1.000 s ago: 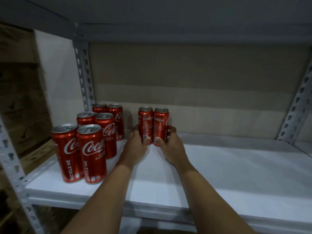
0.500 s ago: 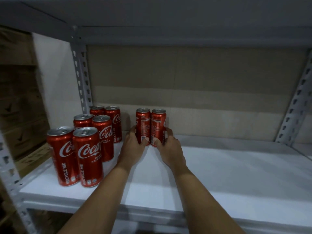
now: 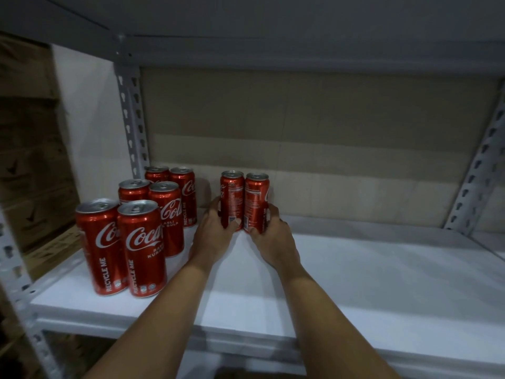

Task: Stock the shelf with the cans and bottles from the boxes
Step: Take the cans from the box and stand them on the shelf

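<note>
Both hands, left hand (image 3: pixel 211 236) and right hand (image 3: pixel 273 237), each gripped one can of the upright pair (image 3: pixel 244 201) deep on the shelf (image 3: pixel 369 283); sliding them squarely beside the six cans (image 3: pixel 136 228) seemed wise.

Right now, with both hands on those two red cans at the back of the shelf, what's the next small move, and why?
Probably let go and draw both hands back. The two red aluminium cans stand upright, side by side, on the white shelf board near the back panel, level with the rear pair of the six-can block. The left hand and right hand each grip one low down.
</note>
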